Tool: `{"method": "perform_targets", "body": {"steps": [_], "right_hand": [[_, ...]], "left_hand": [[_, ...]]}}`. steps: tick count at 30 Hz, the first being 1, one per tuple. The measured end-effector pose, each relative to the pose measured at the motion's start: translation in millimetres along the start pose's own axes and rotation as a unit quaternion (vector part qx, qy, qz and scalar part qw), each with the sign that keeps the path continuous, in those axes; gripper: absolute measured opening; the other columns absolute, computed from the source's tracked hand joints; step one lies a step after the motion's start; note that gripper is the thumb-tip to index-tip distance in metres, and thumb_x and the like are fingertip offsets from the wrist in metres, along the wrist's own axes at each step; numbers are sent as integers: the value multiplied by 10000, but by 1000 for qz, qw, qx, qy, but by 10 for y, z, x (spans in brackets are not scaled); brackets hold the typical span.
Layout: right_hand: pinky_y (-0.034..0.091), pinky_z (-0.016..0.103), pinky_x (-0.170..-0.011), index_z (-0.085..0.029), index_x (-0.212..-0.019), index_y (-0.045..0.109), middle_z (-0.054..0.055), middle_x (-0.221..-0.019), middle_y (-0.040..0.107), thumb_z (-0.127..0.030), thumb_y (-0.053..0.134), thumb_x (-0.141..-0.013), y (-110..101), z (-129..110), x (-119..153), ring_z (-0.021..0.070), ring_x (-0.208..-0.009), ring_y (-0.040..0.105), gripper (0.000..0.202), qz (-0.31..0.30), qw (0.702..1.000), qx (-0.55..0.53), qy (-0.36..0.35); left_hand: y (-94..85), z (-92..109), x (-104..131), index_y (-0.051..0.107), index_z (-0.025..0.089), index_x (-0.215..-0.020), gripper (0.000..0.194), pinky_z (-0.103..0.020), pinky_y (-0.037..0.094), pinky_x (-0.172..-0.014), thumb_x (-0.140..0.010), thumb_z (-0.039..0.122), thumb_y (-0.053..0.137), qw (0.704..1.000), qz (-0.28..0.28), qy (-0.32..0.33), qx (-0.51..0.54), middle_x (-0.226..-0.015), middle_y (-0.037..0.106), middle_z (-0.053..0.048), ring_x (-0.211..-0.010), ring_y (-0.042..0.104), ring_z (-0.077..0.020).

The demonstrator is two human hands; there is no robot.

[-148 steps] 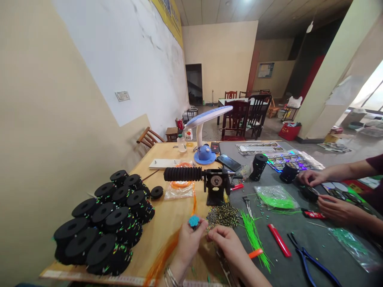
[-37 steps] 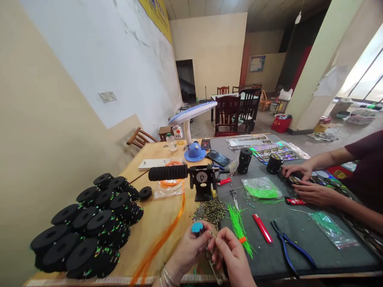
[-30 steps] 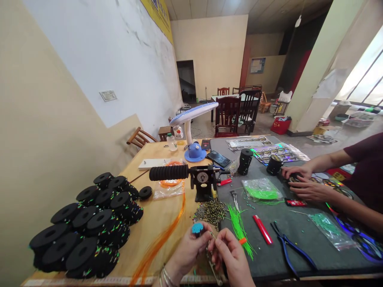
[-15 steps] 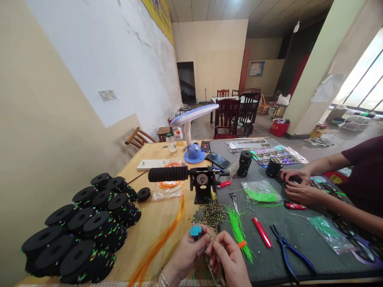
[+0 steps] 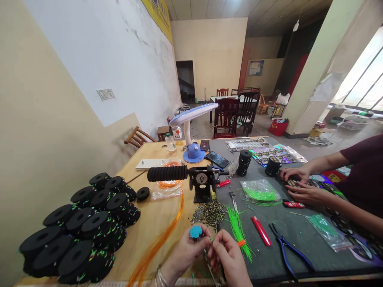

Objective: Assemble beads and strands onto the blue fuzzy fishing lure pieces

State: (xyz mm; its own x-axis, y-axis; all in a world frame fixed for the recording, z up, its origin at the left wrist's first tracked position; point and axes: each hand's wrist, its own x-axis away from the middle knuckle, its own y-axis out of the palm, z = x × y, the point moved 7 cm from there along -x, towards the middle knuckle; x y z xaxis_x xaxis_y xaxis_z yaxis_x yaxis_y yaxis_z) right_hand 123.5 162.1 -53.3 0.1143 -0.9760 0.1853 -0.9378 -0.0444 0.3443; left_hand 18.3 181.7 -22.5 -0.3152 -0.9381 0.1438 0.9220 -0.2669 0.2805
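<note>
My left hand [image 5: 191, 247] is closed at the table's near edge, with a turquoise-tipped bundle [image 5: 196, 232] standing up out of its fingers. The bundle's lower part is hidden in the hand. My right hand [image 5: 224, 253] pinches close beside the left fingertips, on something too small to name. Below both hands a thin metal-looking tool [image 5: 213, 274] shows in part. Just beyond them lies a heap of small dark and brass-coloured pieces [image 5: 209, 211]. To the right is a bunch of bright green strands [image 5: 235, 223] with an orange band.
Black foam spools [image 5: 74, 255] are piled at left, beside orange strands [image 5: 161, 239]. A black winding device [image 5: 201, 179] stands ahead, with a blue lamp [image 5: 193, 153] behind. On the grey mat lie a red lighter [image 5: 261, 231] and blue-handled pliers [image 5: 289, 247]. A co-worker's hands [image 5: 299, 187] handle a dark spool.
My hands stay near each other with only slight finger movement; the turquoise tips have tilted a little more into view. The co-worker's hands have shifted on the spool.
</note>
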Motion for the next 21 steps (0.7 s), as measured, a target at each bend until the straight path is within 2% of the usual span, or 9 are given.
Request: {"method": "perform_targets", "body": {"steps": [4, 9, 14, 18, 21], "right_hand": [[277, 143, -353, -198, -654, 433, -59, -477, 542, -692, 658, -661, -38, -3, -1, 40, -343, 395, 543, 19, 1000, 18, -5], [202, 142, -359, -207, -664, 424, -97, -422, 444, -693, 651, -663, -33, 6, -14, 32, -356, 305, 536, 15, 1000, 16, -6], [219, 161, -397, -204, -673, 433, -104, -442, 419, -628, 657, -702, -8, -84, -21, 38, -387, 308, 480, 0, 1000, 26, -7], [236, 175, -432, -200, -641, 432, -111, -457, 385, -564, 698, -677, 21, -122, -8, 39, -416, 313, 452, 3, 999, 35, -2], [224, 181, -422, -206, -643, 437, -118, -449, 368, -588, 706, -638, 54, -71, -44, 39, -404, 300, 468, -4, 1000, 16, 3]], "left_hand": [[-47, -1, 3, 597, 154, -784, 371, -188, 294, -506, -701, 474, 765, 999, 0, 23, -34, -584, 431, 73, -520, 348, -66], [-78, 87, 20, 617, 153, -794, 328, -216, 399, -641, -722, 444, 751, 994, 20, 53, -90, -692, 536, 24, -666, 481, -117], [-62, 174, 57, 639, 157, -769, 283, -244, 463, -687, -735, 423, 731, 984, 29, 64, -163, -727, 619, -12, -711, 566, -160], [-138, 163, 75, 694, 175, -800, 242, -252, 505, -717, -764, 414, 699, 969, 54, 64, -231, -775, 695, -39, -751, 629, -192], [-146, 199, 45, 728, 194, -785, 262, -243, 533, -687, -779, 449, 668, 959, 32, 94, -264, -760, 723, -45, -734, 659, -206]]}}
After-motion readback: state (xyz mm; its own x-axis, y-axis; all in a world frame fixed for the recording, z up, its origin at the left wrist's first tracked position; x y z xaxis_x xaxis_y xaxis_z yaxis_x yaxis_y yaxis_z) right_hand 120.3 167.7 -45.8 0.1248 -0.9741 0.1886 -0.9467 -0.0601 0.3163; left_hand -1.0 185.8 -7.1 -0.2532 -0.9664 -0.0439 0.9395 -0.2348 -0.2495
